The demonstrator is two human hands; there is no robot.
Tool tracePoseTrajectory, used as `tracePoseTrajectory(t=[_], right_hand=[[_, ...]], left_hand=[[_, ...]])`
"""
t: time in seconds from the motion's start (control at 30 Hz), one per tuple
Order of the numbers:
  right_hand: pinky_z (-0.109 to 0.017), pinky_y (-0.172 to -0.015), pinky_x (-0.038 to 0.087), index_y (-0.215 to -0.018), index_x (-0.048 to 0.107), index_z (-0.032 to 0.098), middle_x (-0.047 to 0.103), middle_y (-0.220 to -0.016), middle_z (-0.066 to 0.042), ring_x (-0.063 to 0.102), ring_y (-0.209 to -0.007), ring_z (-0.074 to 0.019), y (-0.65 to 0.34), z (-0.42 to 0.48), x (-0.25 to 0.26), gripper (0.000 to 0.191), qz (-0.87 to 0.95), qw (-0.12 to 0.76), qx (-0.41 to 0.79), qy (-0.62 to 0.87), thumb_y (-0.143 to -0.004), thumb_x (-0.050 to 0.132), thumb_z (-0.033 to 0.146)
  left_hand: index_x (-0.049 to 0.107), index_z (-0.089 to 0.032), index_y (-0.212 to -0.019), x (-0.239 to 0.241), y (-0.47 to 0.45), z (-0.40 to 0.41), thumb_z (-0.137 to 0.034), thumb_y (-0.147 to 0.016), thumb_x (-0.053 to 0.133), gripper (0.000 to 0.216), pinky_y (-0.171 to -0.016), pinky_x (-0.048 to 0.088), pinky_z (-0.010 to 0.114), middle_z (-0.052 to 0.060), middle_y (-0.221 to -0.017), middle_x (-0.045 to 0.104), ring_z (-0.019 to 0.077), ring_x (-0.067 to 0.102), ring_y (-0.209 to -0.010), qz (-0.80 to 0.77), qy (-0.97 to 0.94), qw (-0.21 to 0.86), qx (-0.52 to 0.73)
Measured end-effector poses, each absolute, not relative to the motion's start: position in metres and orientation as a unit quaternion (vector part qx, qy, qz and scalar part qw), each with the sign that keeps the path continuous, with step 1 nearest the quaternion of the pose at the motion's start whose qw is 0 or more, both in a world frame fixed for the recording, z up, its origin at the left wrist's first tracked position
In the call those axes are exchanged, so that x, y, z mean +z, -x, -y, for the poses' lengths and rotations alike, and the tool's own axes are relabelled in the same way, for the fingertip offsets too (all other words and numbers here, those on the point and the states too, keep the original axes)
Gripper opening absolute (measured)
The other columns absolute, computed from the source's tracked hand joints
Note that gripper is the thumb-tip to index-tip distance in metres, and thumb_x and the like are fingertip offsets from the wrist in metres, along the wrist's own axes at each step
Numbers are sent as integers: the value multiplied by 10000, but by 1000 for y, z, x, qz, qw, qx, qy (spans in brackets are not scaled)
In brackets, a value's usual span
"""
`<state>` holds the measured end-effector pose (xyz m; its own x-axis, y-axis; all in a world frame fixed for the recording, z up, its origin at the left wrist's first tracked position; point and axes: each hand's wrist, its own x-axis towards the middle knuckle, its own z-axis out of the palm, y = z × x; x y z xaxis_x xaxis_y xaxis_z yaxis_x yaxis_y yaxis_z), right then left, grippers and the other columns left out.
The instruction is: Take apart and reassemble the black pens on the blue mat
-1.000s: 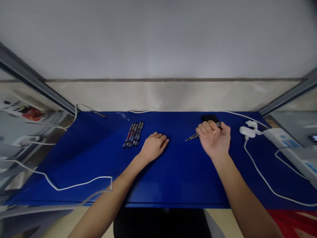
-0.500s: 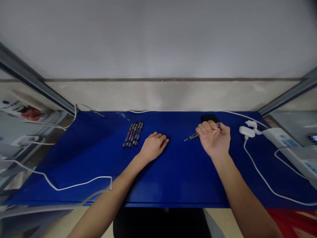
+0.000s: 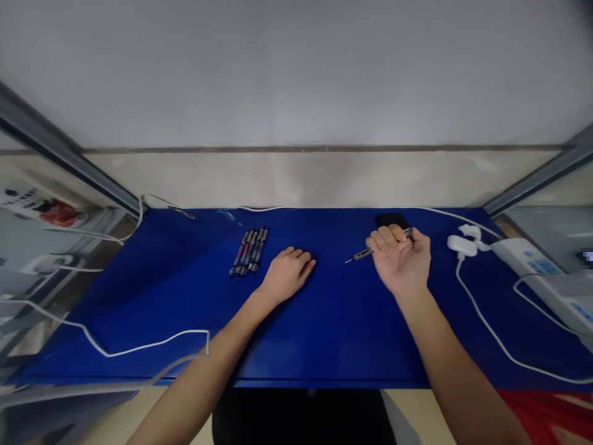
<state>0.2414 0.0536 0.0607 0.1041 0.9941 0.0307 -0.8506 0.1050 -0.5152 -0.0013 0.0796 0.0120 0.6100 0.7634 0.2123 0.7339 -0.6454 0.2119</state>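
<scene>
My right hand (image 3: 401, 259) is closed round a slim grey precision screwdriver (image 3: 359, 254), whose tip points left just above the blue mat (image 3: 324, 321). My left hand (image 3: 288, 272) rests palm down on the mat with its fingers loosely curled and nothing in it. To the left of that hand, several small screwdrivers (image 3: 250, 250) lie side by side in a row. A dark, flat object (image 3: 391, 219) lies on the mat just behind my right hand.
A white charger (image 3: 461, 246) with its cable lies right of my right hand, beside a white power strip (image 3: 532, 262). Another white cable (image 3: 139, 345) loops over the mat's front left. A small dark tool (image 3: 184, 213) lies at the back left corner.
</scene>
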Motion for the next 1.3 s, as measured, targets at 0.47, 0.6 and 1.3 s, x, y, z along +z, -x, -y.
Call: tracePoseTrajectory(t=[0.47,0.6,1.3], right_hand=[[-266,-537,389,-613,339,214,217,-594,46,314,-523,-118,-239,-52,61,353,218,711,634,210,-884,460,405],[-286,-546,387,-632,374,220,230,-619,42,310,-538,-131,-238,-53,60,417,280,711,592,257,-909,386,532],[-534,-1100,343,-1484,314,442,276,-1540,-54,238,-1440,-287,-193,-43,20,666,833,202,18,515,-948,441,68]], left_hand=[[595,-187,-845,12,1,-79,-348,-1010,354,333,-823,437,346,54,-832,637,204,565,-827,-419,-896,53,138],[597,-188,-835,12,0,-79,-340,-1007,367,325,-815,427,343,53,-815,627,200,561,-818,-416,-894,69,151],[593,-198,-1215,26,28,-95,-486,-939,414,438,-896,367,508,177,-1278,516,378,428,-1146,-711,-672,-100,183]])
